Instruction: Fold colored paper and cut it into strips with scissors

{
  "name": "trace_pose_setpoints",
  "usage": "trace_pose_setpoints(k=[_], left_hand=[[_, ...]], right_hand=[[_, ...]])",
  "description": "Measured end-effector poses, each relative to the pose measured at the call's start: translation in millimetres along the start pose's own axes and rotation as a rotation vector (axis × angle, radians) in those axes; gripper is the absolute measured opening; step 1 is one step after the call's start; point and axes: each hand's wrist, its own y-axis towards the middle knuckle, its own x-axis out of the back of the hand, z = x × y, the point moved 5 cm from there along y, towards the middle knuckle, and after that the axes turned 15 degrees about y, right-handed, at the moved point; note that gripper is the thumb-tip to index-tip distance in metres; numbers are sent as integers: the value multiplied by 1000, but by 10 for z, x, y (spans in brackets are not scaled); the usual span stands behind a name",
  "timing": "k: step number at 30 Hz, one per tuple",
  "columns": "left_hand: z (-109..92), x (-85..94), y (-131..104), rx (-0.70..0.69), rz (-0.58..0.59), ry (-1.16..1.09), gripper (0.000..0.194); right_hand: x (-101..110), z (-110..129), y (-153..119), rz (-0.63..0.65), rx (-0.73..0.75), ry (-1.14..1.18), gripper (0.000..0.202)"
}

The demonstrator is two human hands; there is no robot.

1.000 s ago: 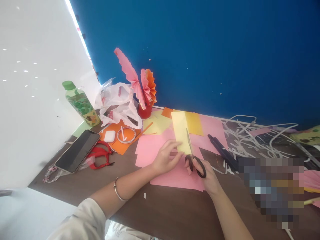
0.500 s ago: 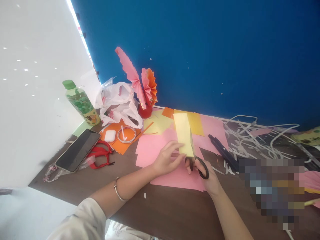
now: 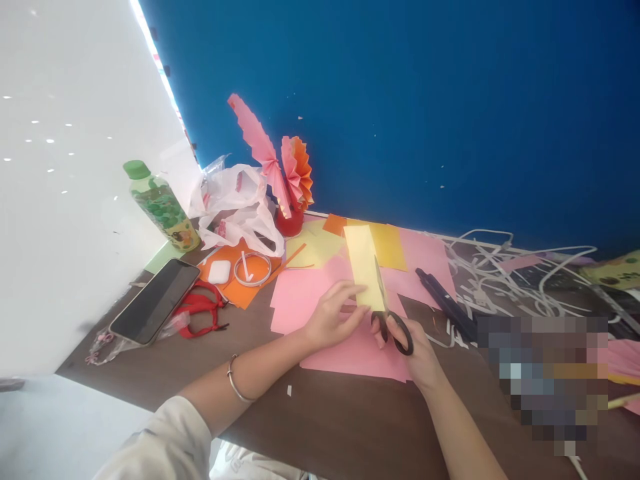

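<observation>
A strip of pale yellow paper [image 3: 363,260] stands upright over the desk, its lower left edge pinched by my left hand [image 3: 337,313]. Fingers of my right hand [image 3: 407,340] are in the black handles of a pair of scissors [image 3: 400,337]. The scissor blades point away from me and lie along the right side of the yellow paper; one blade shows in front of it. Beneath both hands several pink paper sheets [image 3: 345,360] are spread over the brown desk [image 3: 360,420].
Left of the hands are a phone [image 3: 155,300], red straps [image 3: 200,310], a white earbud case [image 3: 219,272] and a bottle [image 3: 163,207]. Folded paper fans [image 3: 273,167] stand behind, beside a plastic bag [image 3: 240,193]. A dark stick-shaped object [image 3: 445,303] and white cables [image 3: 520,267] lie right.
The scissors have shifted slightly left and up, and one blade now shows over the yellow paper's right side. My left hand keeps its pinch on the paper.
</observation>
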Motion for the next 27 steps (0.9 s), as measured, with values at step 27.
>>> trace_pose_setpoints(k=[27], left_hand=[[194, -8, 98, 482, 105, -449, 39]], right_hand=[[-161, 53, -27, 130, -48, -33, 39]])
